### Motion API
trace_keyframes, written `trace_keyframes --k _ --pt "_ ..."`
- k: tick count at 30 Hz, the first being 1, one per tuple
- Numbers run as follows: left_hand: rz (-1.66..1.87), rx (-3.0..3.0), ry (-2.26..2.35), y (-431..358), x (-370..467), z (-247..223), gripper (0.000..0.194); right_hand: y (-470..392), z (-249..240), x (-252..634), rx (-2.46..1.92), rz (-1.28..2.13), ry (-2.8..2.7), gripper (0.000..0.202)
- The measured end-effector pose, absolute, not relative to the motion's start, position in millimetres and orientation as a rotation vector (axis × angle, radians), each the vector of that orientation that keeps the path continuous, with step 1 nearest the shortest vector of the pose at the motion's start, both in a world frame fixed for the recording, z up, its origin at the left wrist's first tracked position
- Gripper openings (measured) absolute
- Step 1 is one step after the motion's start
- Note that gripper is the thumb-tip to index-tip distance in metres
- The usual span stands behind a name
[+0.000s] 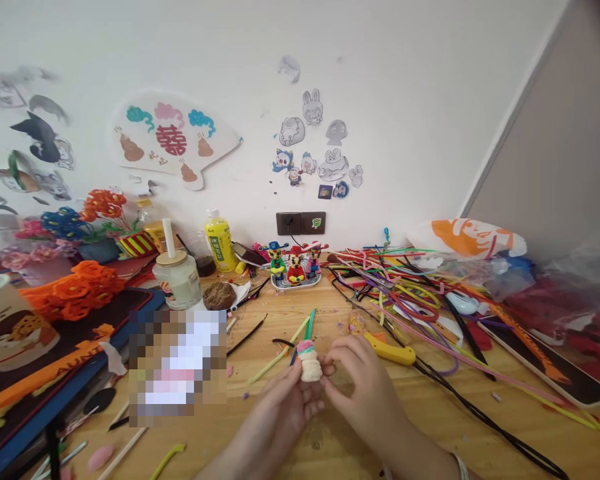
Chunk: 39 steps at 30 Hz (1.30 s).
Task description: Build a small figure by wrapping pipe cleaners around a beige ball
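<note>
A small cream-coloured wrapped piece (311, 368), apparently made of pipe cleaner, has a pink and teal top. My left hand (285, 403) holds it upright over the front of the table, thumb on its left side and fingers curled beneath. Close against its right side, my right hand (357, 377) is pinched, thumb and fingertips together; whatever may be between them is hidden. Just behind the piece lie green pipe cleaners (311, 325) and a short dark one. A yellow-handled glue gun (390, 349) rests beyond my right hand.
Three colourful figurines (296, 268) stand on a tray at the back. Tangled pipe cleaners (405, 293) spread over the right side, with a black cable (473, 397) in front. At left are a glass jar (177, 280), a yellow bottle (219, 241), a paper cup (13, 327) and orange flowers (83, 290).
</note>
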<state>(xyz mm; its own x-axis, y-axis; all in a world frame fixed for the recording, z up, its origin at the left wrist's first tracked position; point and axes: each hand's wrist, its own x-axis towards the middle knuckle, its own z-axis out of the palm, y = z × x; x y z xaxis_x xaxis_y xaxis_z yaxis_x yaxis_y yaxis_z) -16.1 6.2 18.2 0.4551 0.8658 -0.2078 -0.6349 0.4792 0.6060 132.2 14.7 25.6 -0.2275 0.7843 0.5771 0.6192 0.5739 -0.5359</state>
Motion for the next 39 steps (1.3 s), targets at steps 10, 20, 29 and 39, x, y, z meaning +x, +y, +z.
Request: trace_keyframes --k 10,20,29,39 --pt "1.006 0.479 0.559 6.9 -14.7 12.8 0.021 12.1 18.6 125.4 -1.068 0.051 -1.981 0.019" --pt "1.02 0.51 0.54 6.0 -14.6 17.0 0.022 13.8 18.5 124.2 -1.089 0.232 -1.843 0.015" --pt "1.009 0.726 0.641 5.9 -14.1 16.3 0.028 19.4 22.8 139.8 -1.036 0.42 -1.672 0.005" --pt "0.995 0.824 0.718 5.7 -11.9 12.9 0.027 14.2 25.7 137.5 -0.974 0.41 -1.723 0.009"
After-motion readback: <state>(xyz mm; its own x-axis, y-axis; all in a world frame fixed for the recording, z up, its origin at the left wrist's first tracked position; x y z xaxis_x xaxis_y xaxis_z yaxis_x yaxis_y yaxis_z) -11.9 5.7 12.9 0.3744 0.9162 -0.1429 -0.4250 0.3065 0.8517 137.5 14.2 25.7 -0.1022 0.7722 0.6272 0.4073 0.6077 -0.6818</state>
